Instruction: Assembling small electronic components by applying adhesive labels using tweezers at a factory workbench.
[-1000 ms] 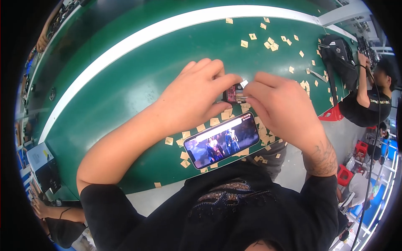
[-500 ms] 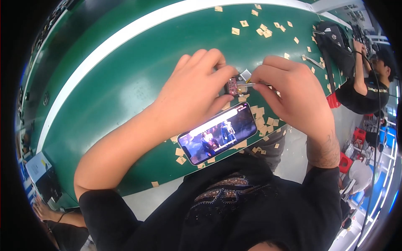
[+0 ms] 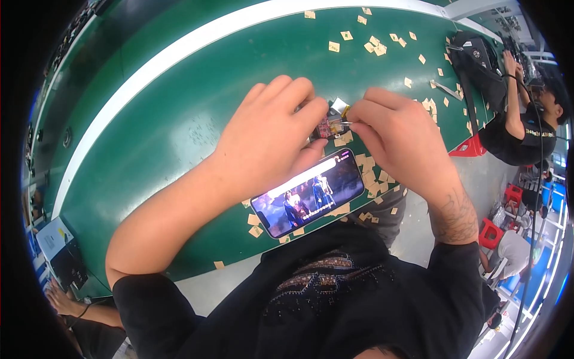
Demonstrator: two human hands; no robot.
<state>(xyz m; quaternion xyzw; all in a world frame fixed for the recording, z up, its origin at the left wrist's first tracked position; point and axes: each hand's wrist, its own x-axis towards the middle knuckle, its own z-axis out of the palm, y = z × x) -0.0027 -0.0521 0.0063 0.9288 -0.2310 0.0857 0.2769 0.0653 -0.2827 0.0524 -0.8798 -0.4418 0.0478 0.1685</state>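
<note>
My left hand [image 3: 269, 134] is closed on the edge of a small dark device with an exposed reddish circuit board [image 3: 324, 128], pinched between thumb and fingers just above the green table. From the right, my right hand [image 3: 397, 140] pinches a slim metal tool, seemingly tweezers [image 3: 345, 123], its tip over the board. A small silvery-white square [image 3: 340, 105] with a bit of yellow stands up at the device's far edge. What the tip touches is too small to make out. Below both hands, a phone [image 3: 311, 196] lies face up, playing a video.
Small tan paper squares [image 3: 371, 179] are scattered around the phone and across the far right of the green table [image 3: 179, 119]. Another pair of tweezers [image 3: 445, 90] lies near a black backpack [image 3: 475, 57]. A co-worker [image 3: 520, 119] sits at right; another person's hand [image 3: 63, 299] shows lower left.
Both hands, with the device and the metal tool, have shifted slightly left. The white square has moved left with the device.
</note>
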